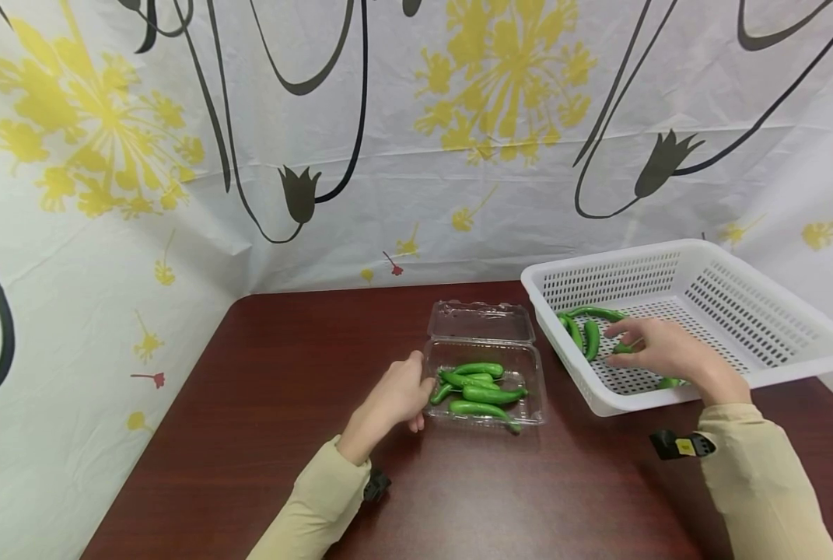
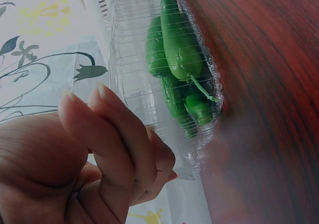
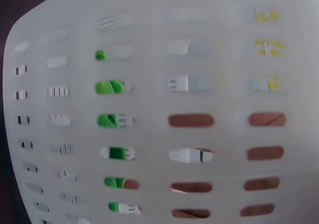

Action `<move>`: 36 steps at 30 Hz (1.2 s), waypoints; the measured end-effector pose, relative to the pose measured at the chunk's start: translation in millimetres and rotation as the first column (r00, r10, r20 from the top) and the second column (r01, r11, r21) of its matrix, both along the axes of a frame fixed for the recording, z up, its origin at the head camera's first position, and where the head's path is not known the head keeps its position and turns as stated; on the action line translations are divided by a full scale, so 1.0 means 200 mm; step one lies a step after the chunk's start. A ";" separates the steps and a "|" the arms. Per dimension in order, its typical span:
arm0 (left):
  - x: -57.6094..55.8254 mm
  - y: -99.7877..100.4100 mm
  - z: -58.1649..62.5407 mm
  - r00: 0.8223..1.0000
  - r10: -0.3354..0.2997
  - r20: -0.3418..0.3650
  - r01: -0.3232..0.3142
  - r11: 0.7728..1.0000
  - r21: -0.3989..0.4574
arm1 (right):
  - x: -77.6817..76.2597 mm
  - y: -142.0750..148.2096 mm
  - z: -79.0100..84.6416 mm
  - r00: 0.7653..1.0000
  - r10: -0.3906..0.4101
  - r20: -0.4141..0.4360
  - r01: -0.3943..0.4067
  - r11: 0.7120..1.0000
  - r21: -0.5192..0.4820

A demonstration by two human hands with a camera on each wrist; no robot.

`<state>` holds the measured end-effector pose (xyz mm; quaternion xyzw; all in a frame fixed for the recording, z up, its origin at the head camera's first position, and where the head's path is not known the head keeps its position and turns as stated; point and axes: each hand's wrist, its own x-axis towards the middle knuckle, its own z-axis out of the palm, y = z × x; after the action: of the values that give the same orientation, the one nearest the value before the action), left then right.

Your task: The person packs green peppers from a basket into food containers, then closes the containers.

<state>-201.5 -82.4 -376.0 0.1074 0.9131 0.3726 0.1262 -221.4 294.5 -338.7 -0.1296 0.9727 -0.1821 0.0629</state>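
In the head view my left hand is at the left side of a clear plastic clamshell box, its fingers loosely bent beside the wall. Several green chili peppers lie in the box, one with its tip over the front rim. The left wrist view shows my hand close to the box wall; contact is unclear. Inside the white basket, my right hand spreads thumb and fingers around a green chili pepper. In the right wrist view, the slotted basket wall hides most of that hand.
More green chili peppers lie at the basket's left end, and another is partly hidden under the right wrist. The box's clear lid is folded back. A patterned white cloth hangs behind the dark red table.
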 end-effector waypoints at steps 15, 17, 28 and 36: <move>0.00 0.00 0.00 1.000 -0.007 -0.007 0.007 1.000 0.018 | 0.00 0.02 0.01 0.996 0.020 0.085 -0.020 1.000 0.000; 0.00 0.00 0.00 1.000 -0.006 -0.006 0.006 1.000 0.021 | 0.00 0.03 0.01 0.995 0.026 0.093 -0.026 1.000 0.003; 0.00 0.00 0.01 1.000 -0.006 -0.008 0.006 1.000 0.014 | 0.00 0.03 -0.01 0.987 0.042 0.154 -0.046 0.999 0.027; 0.01 0.00 0.01 1.000 -0.002 -0.005 0.003 1.000 0.020 | 0.01 0.02 -0.01 0.978 0.047 0.202 -0.053 0.998 0.026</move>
<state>-200.4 -82.3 -374.6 0.1107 0.9094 0.3815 0.1234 -218.6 299.1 -341.2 -0.1340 0.9604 -0.1775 0.1676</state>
